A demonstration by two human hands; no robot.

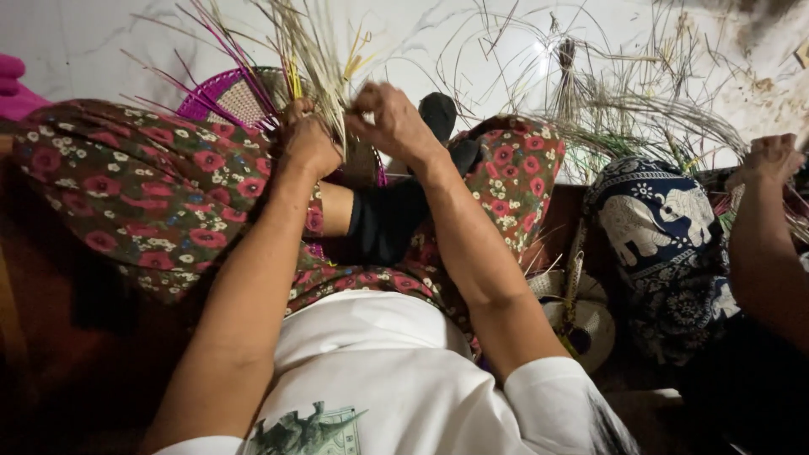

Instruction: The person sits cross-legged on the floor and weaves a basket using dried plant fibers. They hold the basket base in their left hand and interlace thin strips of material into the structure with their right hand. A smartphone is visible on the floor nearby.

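Observation:
My left hand (305, 139) and my right hand (389, 122) meet above my knees, both gripping pale straw strands (316, 50) that fan upward. The strands rise from a round woven piece with a magenta rim (221, 91), partly hidden behind my left hand and my flowered trousers (152, 185). Magenta and yellow strands stick out among the pale ones. A foot in a black sock (388, 215) lies crossed under my right forearm.
Another person sits at the right in dark blue elephant-print trousers (657, 227), with a hand (771, 158) raised among a loose pile of straw (624, 101) on the pale floor. A small woven piece (581, 312) lies between us. A pink cloth (13, 88) is at the far left.

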